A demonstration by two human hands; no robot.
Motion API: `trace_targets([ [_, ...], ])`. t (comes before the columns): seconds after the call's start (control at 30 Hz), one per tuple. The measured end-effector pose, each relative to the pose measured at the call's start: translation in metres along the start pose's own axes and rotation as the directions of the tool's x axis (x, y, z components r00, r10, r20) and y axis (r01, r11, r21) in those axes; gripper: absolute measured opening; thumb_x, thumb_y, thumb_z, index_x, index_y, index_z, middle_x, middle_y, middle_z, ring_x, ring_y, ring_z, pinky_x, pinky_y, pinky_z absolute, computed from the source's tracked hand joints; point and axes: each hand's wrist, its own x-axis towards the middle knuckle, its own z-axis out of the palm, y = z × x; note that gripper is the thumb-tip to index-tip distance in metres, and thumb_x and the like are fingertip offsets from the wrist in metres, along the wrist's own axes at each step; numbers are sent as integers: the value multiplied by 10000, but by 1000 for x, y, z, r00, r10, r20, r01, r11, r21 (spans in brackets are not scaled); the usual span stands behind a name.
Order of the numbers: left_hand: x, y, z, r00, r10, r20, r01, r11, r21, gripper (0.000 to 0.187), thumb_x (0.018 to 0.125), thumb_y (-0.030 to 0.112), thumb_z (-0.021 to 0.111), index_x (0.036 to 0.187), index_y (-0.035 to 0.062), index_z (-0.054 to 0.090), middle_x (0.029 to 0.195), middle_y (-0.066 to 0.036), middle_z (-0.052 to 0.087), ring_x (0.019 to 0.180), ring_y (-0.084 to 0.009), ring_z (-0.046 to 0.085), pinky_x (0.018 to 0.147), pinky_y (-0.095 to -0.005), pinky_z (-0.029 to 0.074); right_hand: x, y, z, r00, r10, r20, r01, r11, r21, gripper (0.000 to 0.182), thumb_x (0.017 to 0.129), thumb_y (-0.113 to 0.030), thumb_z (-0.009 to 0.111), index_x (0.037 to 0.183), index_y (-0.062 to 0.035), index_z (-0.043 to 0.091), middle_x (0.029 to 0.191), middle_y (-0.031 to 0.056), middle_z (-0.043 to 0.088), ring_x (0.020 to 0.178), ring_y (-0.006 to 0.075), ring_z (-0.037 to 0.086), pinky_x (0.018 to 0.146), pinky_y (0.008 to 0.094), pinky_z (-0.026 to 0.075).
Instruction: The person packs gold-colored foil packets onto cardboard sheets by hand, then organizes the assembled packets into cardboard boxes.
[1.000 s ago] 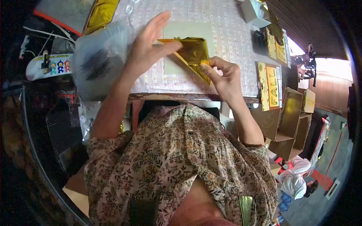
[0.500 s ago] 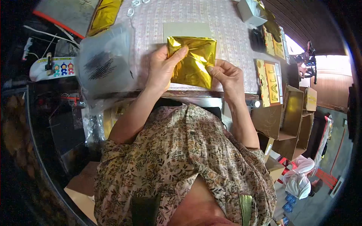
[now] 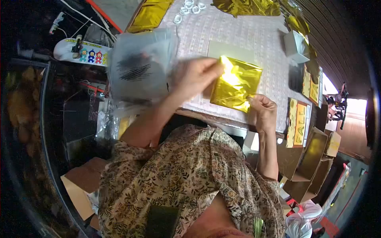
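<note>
A shiny gold foil packet (image 3: 238, 83), flat and square, is held up tilted above the table's near edge. My right hand (image 3: 264, 109) pinches its lower right corner between thumb and fingers. My left hand (image 3: 198, 75) is at the packet's upper left edge, smeared by motion, so its grip cannot be made out. Just behind the packet, a pale grey-green card (image 3: 232, 49) lies on the cloth. To the left of my left hand rests a stack of clear plastic bags (image 3: 141, 79) with black scribble marks.
White rings (image 3: 190, 8) and gold foil sheets (image 3: 248, 7) lie at the table's far side. A white box (image 3: 297, 47) and a yellow printed packet (image 3: 298, 123) sit along the right edge. Cardboard boxes (image 3: 311, 154) stand at right; a person in white (image 3: 303, 218) is beyond.
My view has turned, shifting the table rightward and down in it. My left thumb has come off the packet's face, and that hand is moving at its left edge. My right hand still pinches the corner.
</note>
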Motion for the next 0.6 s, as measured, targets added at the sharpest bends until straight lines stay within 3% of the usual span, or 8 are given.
trace_targets([
  [0.07,30,16,-39,981,165,-99,-99,875,473,213,981,260,703,1067,80,779,942,-82,775,771,-163,711,659,-339,569,13,2,-17,1000,-15,22,11,985,172,46,898,6,755,929,-22,775,882,59,765,793,110,666,766,256,511],
  [0.17,105,30,-117,818,574,-37,-218,369,904,315,913,348,699,932,50,801,868,-171,769,754,-354,737,712,-454,592,25,-18,-41,1000,-9,4,8,977,214,85,913,-28,755,996,-37,768,989,57,774,848,108,678,824,265,512],
  [0.23,148,33,-151,871,479,-111,40,157,987,330,855,358,723,925,45,797,981,-222,753,865,-429,717,767,-487,579,36,-23,-55,998,-42,40,30,965,260,103,920,-43,752,1022,-37,762,1022,53,772,887,109,681,858,260,508],
  [0.27,167,29,-162,873,475,-112,41,158,987,330,855,358,723,925,45,797,981,-222,753,865,-429,717,767,-487,579,40,-24,-61,994,-77,73,51,951,306,122,928,-58,749,1048,-38,757,1056,48,769,926,110,685,892,255,504],
  [0.33,185,23,-168,889,440,-122,180,-92,979,348,817,400,742,909,69,800,1083,-234,738,975,-414,710,834,-496,560,47,-26,-74,996,-60,61,37,947,319,140,933,-67,746,1068,-32,750,1068,41,764,957,109,684,915,257,503],
  [0.47,193,34,-158,929,287,-236,238,28,971,341,796,401,759,897,79,802,1157,-245,715,1077,-420,680,893,-458,550,51,-29,-83,999,-24,45,8,942,335,195,943,-75,730,1129,-16,728,1089,22,748,1002,113,686,960,256,500],
  [0.53,193,38,-159,943,304,-134,160,-61,985,360,768,432,718,839,88,794,904,-182,752,884,-398,722,780,-509,556,48,-31,-86,998,-10,65,-11,949,315,208,943,-108,730,1132,-22,726,1085,19,746,972,98,678,891,224,501],
  [0.6,191,39,-156,932,344,-112,153,-95,984,351,767,429,712,843,96,795,911,-174,754,901,-396,722,786,-514,556,49,-29,-87,999,-20,32,10,957,290,227,937,-132,742,1135,-25,725,1067,12,743,932,89,666,838,207,494],
])
